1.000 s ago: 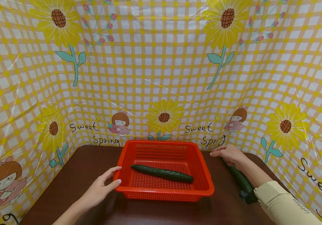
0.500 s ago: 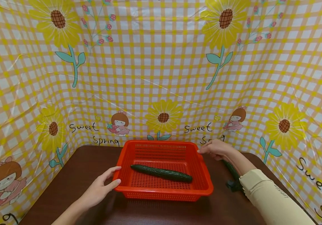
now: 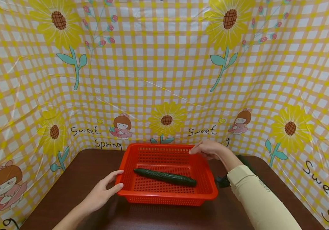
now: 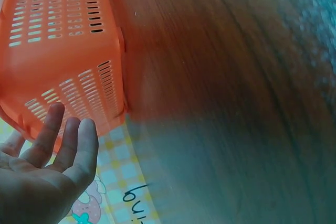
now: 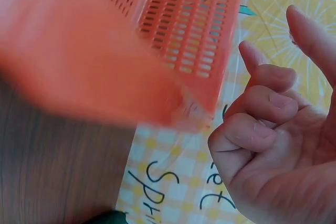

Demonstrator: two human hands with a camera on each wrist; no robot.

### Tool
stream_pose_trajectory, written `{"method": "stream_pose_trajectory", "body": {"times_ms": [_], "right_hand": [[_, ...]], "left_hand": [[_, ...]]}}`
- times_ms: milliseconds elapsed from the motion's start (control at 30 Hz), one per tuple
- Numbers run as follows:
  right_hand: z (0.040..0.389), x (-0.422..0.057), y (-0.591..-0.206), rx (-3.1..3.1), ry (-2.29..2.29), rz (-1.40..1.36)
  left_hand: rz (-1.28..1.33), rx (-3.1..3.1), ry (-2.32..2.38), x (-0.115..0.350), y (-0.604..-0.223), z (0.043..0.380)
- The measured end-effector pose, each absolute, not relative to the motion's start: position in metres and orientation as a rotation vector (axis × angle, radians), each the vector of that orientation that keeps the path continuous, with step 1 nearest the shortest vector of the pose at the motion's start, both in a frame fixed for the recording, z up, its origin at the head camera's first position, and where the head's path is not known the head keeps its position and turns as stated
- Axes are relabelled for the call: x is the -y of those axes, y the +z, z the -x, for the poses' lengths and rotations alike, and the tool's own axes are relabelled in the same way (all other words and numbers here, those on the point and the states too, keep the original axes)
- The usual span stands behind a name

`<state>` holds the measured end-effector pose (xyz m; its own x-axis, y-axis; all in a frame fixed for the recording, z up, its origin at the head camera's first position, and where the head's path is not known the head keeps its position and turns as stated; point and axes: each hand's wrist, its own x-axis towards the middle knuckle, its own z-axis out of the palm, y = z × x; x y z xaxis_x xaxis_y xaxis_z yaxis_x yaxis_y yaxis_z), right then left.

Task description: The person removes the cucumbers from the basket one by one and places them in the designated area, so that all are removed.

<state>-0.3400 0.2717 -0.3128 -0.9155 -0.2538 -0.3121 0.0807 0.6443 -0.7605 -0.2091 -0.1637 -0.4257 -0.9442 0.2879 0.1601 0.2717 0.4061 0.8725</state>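
Note:
A dark green cucumber (image 3: 164,177) lies in the red plastic basket (image 3: 168,197), slanting slightly down to the right. At the basket's left side, my left hand (image 3: 102,193) touches the rim with thumb and fingertips. The left wrist view shows its fingers (image 4: 88,135) nearly straight against the perforated outer wall. My right hand (image 3: 208,149) is over the basket's far right corner. In the right wrist view that hand's thumb is raised, its other fingers (image 5: 252,129) loosely curled, holding nothing. A second cucumber (image 3: 246,163) lies right of the basket, mostly hidden by the right forearm.
The dark brown table (image 3: 95,163) extends around the basket on the left and front. A yellow-checked printed cloth (image 3: 141,95) rises close behind the basket and along both sides. A dark wrist camera (image 3: 222,181) hangs under the right sleeve.
My right hand has left the second cucumber and moved left to the basket's far right corner. The left hand, the basket and the cucumber inside have stayed put.

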Motion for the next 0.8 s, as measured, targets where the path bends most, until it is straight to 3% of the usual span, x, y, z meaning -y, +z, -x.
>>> {"method": "stream_pose_trajectory", "body": {"times_ms": [800], "right_hand": [[0.356,-0.230,-0.349,-2.338,-1.108,0.232]], "left_hand": [[-0.465,-2.586,1.655,0.161,-0.431,0.208]]}}
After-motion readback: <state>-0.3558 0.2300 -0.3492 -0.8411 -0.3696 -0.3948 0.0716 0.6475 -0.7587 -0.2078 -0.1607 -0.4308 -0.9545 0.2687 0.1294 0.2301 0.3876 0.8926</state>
